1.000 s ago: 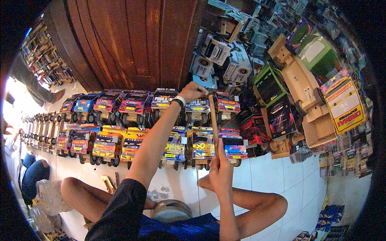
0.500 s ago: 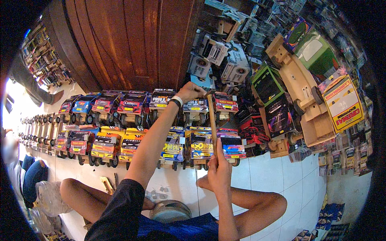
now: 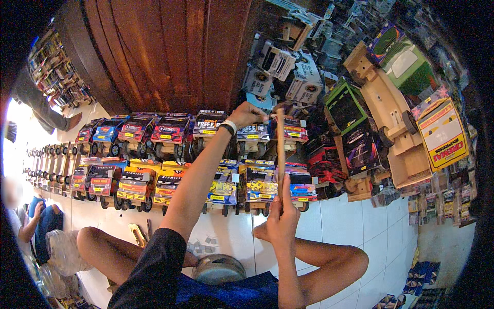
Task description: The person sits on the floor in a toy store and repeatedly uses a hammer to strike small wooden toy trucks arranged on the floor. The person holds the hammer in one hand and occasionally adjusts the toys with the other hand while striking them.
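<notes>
My left hand point(image 3: 247, 117) reaches to the back row, over the roof of a dark toy truck point(image 3: 254, 132). Its thumb and fingertips are pinched together at that truck's top right edge; what lies between them is too small to make out. My right hand point(image 3: 284, 215) is wrapped round the lower part of a hammer point(image 3: 281, 154) with a wooden handle. The handle stands up over the front row, its far end close beside my left fingertips; the hammer's head is not clear. A red toy truck point(image 3: 293, 132) is just right of the handle.
Toy trucks stand in two rows before me, including a yellow one point(image 3: 135, 187). Wooden chassis point(image 3: 49, 167) line up at left. A large wooden truck point(image 3: 386, 105) lies at right. A round container point(image 3: 219, 269) stands between my legs. Another person point(image 3: 36, 216) sits at far left.
The hammer's far end has shifted right, away from my left fingertips, and its handle stands more upright. My left hand stays almost in place. At far left, the other person's hand has come into view.
</notes>
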Motion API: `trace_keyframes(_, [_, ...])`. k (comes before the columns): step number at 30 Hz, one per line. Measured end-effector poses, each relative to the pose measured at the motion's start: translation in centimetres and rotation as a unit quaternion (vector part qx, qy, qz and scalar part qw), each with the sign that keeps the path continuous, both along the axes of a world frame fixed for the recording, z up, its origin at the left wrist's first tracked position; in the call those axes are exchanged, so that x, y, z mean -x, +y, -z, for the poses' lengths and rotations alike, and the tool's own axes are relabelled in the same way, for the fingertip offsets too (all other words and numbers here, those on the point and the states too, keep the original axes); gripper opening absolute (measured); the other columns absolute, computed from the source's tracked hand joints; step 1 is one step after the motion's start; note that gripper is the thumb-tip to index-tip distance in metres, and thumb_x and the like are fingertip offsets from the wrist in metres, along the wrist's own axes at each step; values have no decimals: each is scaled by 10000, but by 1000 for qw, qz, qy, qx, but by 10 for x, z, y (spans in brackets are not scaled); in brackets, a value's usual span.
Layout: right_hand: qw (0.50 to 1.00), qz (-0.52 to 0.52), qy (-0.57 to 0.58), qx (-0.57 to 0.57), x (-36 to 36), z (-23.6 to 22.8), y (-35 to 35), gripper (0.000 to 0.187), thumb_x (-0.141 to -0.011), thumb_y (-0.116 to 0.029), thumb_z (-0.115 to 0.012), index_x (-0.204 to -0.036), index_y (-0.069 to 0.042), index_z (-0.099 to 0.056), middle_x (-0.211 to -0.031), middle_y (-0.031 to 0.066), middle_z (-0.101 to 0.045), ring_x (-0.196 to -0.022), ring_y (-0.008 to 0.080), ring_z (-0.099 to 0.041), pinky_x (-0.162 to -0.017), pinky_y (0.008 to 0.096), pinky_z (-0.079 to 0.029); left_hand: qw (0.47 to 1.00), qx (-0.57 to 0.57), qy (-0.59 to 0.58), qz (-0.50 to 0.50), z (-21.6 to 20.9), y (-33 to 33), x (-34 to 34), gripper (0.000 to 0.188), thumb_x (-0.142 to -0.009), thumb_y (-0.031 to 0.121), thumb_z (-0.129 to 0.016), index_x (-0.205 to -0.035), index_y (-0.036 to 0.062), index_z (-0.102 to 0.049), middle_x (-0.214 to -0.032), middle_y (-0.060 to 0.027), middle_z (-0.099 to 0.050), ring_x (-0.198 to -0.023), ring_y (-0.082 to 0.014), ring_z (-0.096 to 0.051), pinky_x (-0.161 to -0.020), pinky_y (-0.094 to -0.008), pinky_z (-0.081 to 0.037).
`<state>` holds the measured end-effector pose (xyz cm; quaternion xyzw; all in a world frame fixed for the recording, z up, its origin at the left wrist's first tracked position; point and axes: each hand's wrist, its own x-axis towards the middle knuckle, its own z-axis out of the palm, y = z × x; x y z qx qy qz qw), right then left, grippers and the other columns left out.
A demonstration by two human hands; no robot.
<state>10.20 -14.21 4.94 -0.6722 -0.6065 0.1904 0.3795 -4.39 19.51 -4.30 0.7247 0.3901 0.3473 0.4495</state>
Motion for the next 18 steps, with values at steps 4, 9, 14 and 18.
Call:
trace_keyframes(4, [993, -40, -74, 83, -3, -10, 1, 693, -955, 76, -517, -1611, -110, -391, -1026, 315, -709, -804, 427, -723, -685, 428, -558, 999, 33, -1, -22, 3, 2, -1, 164, -897, 173, -787, -1024, 81, -833, -914, -79, -801, -856, -108, -688, -821, -299, -539])
trace_keyframes(9, [996, -15, -49, 74, -3, -16, -2, 703, -952, 73, -519, -1611, -139, -396, -1009, 321, -704, -847, 471, -717, -699, 468, -554, 1000, 18, -18, -6, 6, 6, 0, 191, -902, 209, -795, -1054, 101, -832, -934, -102, -801, -848, -128, -693, -823, -304, -545])
trace_keyframes(14, [995, -19, -77, 60, -1, -16, 0, 704, -950, 63, -532, -1610, -145, -401, -959, 323, -699, -839, 468, -718, -702, 498, -547, 999, 40, 7, -20, 9, 10, -2, 237, -891, 294, -818, -1078, 149, -835, -983, -105, -808, -847, -156, -708, -835, -310, -551])
trace_keyframes(18, [985, -24, -109, 134, -10, -20, -2, 703, -957, 54, -540, -1611, -164, -405, -994, 313, -704, -889, 459, -719, -719, 501, -548, 999, 28, -2, -24, 10, 11, -4, 205, -893, 267, -810, -1056, 147, -839, -986, -98, -810, -892, -154, -731, -845, -316, -561])
